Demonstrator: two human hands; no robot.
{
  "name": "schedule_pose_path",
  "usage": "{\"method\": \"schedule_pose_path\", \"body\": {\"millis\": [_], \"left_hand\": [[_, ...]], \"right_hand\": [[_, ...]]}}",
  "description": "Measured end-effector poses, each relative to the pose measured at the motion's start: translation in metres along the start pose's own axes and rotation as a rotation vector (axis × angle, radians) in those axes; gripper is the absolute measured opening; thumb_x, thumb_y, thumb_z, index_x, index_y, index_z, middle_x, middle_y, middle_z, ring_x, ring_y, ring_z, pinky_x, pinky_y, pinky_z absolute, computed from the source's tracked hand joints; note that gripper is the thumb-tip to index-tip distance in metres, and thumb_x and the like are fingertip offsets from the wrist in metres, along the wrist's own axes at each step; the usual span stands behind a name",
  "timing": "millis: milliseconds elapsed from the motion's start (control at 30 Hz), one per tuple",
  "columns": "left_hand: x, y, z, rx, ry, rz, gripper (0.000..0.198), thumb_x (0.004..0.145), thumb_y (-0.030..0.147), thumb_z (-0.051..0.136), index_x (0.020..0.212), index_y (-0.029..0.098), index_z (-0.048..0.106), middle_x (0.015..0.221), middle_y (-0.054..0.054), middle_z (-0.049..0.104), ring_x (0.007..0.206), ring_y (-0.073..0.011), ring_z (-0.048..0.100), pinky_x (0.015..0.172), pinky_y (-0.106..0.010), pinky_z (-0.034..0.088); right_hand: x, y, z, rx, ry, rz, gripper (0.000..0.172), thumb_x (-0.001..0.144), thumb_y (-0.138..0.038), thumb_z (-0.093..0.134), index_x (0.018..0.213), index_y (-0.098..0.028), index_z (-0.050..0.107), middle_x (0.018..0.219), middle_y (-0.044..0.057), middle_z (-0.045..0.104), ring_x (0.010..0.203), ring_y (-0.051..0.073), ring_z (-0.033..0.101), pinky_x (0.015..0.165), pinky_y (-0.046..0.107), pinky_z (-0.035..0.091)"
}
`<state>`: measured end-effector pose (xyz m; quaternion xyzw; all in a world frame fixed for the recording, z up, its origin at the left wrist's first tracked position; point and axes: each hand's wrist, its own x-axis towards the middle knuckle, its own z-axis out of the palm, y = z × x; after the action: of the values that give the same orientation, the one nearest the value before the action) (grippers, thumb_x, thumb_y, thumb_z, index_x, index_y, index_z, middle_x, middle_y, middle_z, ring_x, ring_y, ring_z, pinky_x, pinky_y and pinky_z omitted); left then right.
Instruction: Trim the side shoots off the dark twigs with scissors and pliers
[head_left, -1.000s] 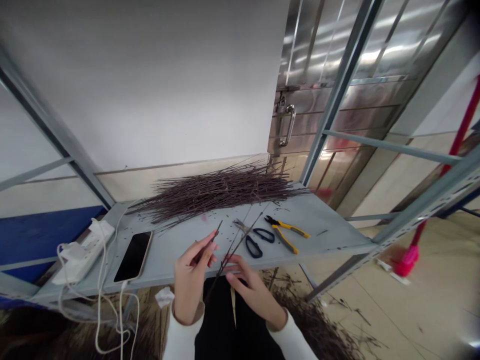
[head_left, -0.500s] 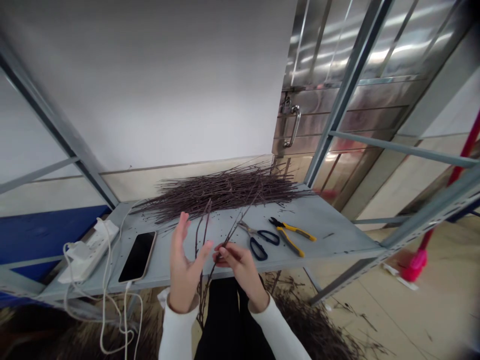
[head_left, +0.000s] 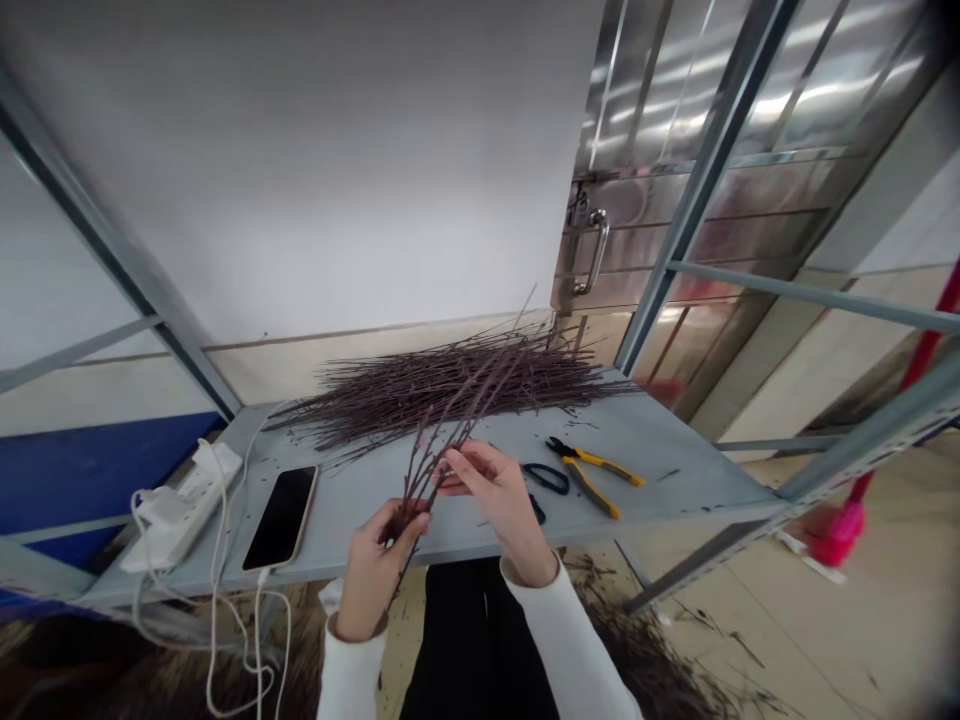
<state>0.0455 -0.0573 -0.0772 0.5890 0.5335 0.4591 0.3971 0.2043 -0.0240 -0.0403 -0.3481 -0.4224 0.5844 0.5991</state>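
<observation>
Several thin dark twigs [head_left: 426, 470] slant up over the shelf's front edge, held by both hands. My left hand [head_left: 380, 560] is wrapped round their lower part. Higher up and to the right, my right hand [head_left: 499, 500] pinches them between thumb and fingers. Behind them a long pile of dark twigs [head_left: 450, 375] lies along the back of the grey shelf [head_left: 660, 450]. Scissors [head_left: 550, 478] lie partly hidden behind my right hand. Just right of these are open pliers [head_left: 592, 475] with yellow and grey handles.
A phone [head_left: 280, 518] and a white power strip [head_left: 180, 505] with cables lie at the shelf's left. Metal uprights [head_left: 697, 200] frame the shelf. More twigs [head_left: 637, 650] lie on the floor below. A pink broom [head_left: 840, 532] stands at the right.
My left hand, open before, has closed round the twigs. My right hand has moved right and slightly up, now covering part of the scissors. The held twigs are gathered together and reach higher.
</observation>
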Motion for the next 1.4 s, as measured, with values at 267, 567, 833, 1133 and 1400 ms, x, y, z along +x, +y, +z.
{"method": "schedule_pose_path", "body": {"millis": [267,567,833,1133,1400], "left_hand": [[-0.001,0.004,0.010,-0.222,-0.077,-0.130,0.025,0.070,0.039,0.071,0.076,0.016,0.062,0.052,0.002,0.064,0.046,-0.0130,0.059,0.052,-0.023,0.048],[-0.004,0.009,0.019,-0.390,0.064,-0.129,0.028,0.068,0.040,0.074,0.076,0.016,0.063,0.056,0.003,0.064,0.037,-0.0095,0.053,0.045,-0.024,0.050],[-0.002,0.000,0.010,-0.336,0.119,-0.171,0.032,0.067,0.045,0.074,0.078,0.016,0.064,0.042,0.006,0.052,0.029,-0.0046,0.037,0.029,-0.015,0.030],[-0.007,-0.014,0.012,-0.234,0.064,-0.203,0.038,0.066,0.052,0.072,0.076,0.015,0.066,0.034,0.008,0.042,0.029,-0.0041,0.028,0.031,-0.015,0.021],[-0.011,-0.009,0.006,-0.229,0.018,-0.275,0.042,0.060,0.053,0.075,0.072,0.015,0.066,0.046,0.002,0.056,0.030,-0.0016,0.026,0.031,-0.015,0.018]], "right_hand": [[-0.004,0.004,-0.023,-0.018,-0.045,-0.060,0.034,0.062,-0.044,0.078,0.064,-0.019,0.055,0.048,-0.005,0.058,0.042,0.011,0.058,0.040,0.022,0.051],[-0.009,0.007,-0.045,0.031,0.139,-0.059,0.033,0.067,-0.045,0.075,0.072,-0.020,0.055,0.057,-0.005,0.055,0.052,0.012,0.058,0.047,0.024,0.053],[-0.011,0.024,-0.087,-0.082,0.078,-0.025,0.043,0.078,-0.062,0.055,0.081,-0.019,0.058,0.065,0.002,0.062,0.063,0.018,0.062,0.055,0.030,0.053],[-0.001,0.076,-0.138,-0.741,0.418,-0.182,0.040,0.078,-0.055,0.052,0.093,-0.019,0.060,0.095,0.012,0.063,0.096,0.029,0.057,0.090,0.048,0.043],[0.004,0.102,-0.140,-1.100,0.457,-0.188,0.029,0.075,-0.019,0.050,0.104,-0.020,0.053,0.109,0.013,0.054,0.106,0.031,0.051,0.091,0.047,0.042]]}}
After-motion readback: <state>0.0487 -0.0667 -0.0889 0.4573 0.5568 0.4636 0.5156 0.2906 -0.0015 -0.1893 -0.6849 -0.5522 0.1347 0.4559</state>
